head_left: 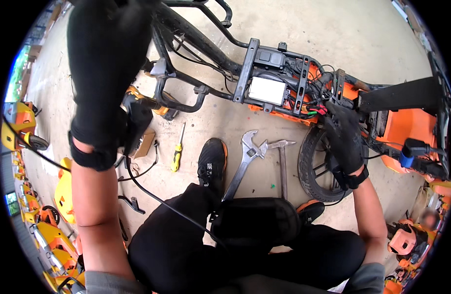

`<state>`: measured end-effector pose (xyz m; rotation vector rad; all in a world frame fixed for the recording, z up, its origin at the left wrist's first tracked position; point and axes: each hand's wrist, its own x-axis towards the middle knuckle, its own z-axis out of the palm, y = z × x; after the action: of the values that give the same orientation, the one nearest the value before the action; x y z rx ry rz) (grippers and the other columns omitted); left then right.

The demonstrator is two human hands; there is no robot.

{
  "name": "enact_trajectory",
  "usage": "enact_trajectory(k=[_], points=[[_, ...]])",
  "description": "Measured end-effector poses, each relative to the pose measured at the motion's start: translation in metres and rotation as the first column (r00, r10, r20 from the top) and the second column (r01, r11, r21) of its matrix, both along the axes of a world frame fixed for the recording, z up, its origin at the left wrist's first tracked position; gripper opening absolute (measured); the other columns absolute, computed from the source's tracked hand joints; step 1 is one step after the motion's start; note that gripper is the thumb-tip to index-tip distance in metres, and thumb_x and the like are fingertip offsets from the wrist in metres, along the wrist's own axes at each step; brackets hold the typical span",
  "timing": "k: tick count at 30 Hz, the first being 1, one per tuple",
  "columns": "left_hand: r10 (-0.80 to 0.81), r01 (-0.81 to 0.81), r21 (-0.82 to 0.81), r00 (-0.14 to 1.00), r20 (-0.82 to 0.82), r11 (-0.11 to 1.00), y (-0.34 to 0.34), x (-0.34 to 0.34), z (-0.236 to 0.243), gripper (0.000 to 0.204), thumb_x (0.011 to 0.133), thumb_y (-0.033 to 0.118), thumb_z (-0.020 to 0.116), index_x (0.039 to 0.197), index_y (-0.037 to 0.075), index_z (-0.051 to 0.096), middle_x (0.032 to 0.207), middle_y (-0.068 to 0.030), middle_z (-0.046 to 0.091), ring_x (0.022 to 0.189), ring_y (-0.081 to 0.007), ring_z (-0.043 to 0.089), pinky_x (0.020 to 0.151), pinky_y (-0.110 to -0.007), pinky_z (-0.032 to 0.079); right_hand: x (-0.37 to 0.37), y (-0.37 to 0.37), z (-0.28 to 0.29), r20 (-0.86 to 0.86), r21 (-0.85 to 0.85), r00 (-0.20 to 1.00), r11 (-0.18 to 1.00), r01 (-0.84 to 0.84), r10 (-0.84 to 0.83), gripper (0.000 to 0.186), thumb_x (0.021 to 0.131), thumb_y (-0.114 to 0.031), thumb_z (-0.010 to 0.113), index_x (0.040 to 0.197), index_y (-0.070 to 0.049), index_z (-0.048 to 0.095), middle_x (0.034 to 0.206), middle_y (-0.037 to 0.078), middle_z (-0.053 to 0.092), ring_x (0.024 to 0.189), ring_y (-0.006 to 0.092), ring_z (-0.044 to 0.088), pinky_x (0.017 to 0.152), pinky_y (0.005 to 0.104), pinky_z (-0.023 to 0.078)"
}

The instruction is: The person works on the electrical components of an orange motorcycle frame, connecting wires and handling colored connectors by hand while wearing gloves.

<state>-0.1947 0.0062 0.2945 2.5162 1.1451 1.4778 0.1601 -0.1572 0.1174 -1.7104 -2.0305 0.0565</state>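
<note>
Gloves on both hands here. Our right hand (344, 134) is closed around the wiring bundle (317, 109) on the stripped scooter frame (245, 73), centre-right. Our left hand (105, 59), upper left, can't tell its grip. Adjustable wrench (242, 164), hammer (282, 161) and screwdriver (177, 154) lie within reach on the floor (333, 29).

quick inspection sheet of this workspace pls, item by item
surface: bare grey concrete floor.
job's things: stripped black-and-orange scooter frame lying on its side, white box exposed.
clutter: large silver adjustable wrench, steel hammer, yellow-handled screwdriver, small cardboard box.
grippers: black-gloved left hand raised near the frame; black-gloved right hand on the wiring.
cables: loose black cable crossing the floor.
surroundings: yellow and orange scooter parts along the edges.
</note>
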Motion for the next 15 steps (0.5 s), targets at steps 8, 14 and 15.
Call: enact_trajectory(k=[8,14,15], points=[[-0.080,0.266,-0.310,0.860,0.503,0.913,-0.008,-0.027,0.036,0.014,0.105,0.016,0.057,0.100,0.004,0.061,0.081,-0.0031,0.064,0.064,-0.0092,0.063,0.058,-0.023,0.052,-0.074,0.038,0.035,-0.109,-0.168,0.942,0.928,-0.334,0.319,0.031,0.094,-0.014,0.070,0.123,-0.005,0.069,0.107,0.017,0.070,0.103,0.0344,0.065,0.090,0.0438,0.052],[-0.086,0.272,-0.270,0.833,0.546,0.924,0.009,-0.023,0.030,0.015,0.103,0.016,0.059,0.104,0.001,0.063,0.083,-0.0048,0.065,0.066,-0.0112,0.065,0.059,-0.024,0.054,-0.107,0.099,0.028,-0.147,-0.096,0.932,0.933,-0.346,0.331,0.023,0.097,-0.020,0.066,0.113,-0.004,0.071,0.097,0.015,0.072,0.088,0.0342,0.068,0.082,0.0421,0.055],[-0.089,0.311,-0.349,0.845,0.527,0.884,0.021,-0.020,0.024,0.016,0.103,0.016,0.059,0.103,0.000,0.062,0.082,-0.0054,0.065,0.067,-0.0124,0.066,0.059,-0.026,0.055,-0.107,0.109,0.037,-0.108,-0.181,0.950,0.934,-0.308,0.292,0.025,0.098,-0.021,0.066,0.115,-0.004,0.070,0.097,0.015,0.072,0.085,0.0338,0.069,0.081,0.0412,0.056]])
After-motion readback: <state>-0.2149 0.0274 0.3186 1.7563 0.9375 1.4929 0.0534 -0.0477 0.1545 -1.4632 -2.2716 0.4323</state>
